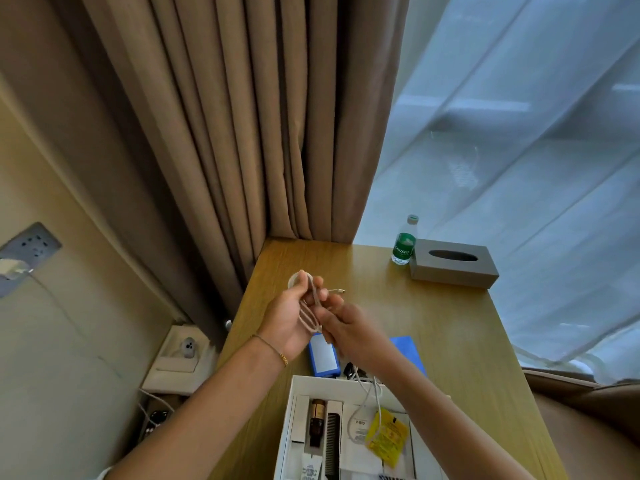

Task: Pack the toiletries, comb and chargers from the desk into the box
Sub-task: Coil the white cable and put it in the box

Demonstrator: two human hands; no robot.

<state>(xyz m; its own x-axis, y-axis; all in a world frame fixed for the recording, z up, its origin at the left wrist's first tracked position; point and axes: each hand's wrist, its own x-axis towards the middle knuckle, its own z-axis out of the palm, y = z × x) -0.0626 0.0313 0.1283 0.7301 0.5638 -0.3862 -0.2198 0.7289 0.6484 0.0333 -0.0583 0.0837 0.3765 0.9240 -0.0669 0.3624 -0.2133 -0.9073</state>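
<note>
Above the box (pixel 289 427), the left hand (pixel 289 322) grips a coiled white cable (pixel 310 315) while the right hand (pixel 349 332), just beside it, pinches the coil.

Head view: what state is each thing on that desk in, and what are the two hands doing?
Cable: coiled in loops, held above the desk.
Left hand: grips the coil.
Right hand: pinches the cable.
Box: open, partly packed.
Comb: lying in the box.
Brown bottle: lying in the box.
Water bottle: upright, capped.
Tissue box: on the desk.
</note>
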